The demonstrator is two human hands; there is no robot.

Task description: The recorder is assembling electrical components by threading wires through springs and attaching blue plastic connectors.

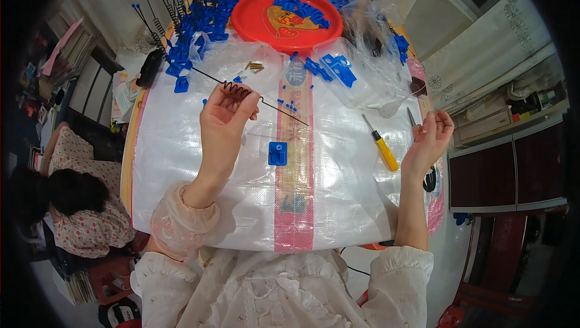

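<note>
Left hand: the left hand (227, 116) pinches a thin black wire spring (235, 89), its coil at the fingertips, above the left half of the desk (126, 190).
Wire spring: held slantwise, one straight end reaching far left and the other running near and right, toward the middle.
Right hand: the right hand (428, 140) is at the desk's right side, fingers loosely curled, just beside a slim grey pointed tool (411, 116); whether it grasps the tool, I cannot tell.
Blue square base: a small blue square base (277, 154) sits near the middle, nearer than the spring.
Screwdriver: a yellow-handled screwdriver (385, 152) lies left of the right hand, its tip pointing far.
Brass-coloured screws: a few brass-coloured screws (255, 67) lie beyond the left hand.
Red tray: a round red tray (251, 25) at the far side carries blue plastic pieces (302, 11).
Far left: blue parts with upright black springs (202, 22) crowd together.
Covering: a white woven sheet (241, 213), with a pink-edged stripe, covers the desk.
</note>
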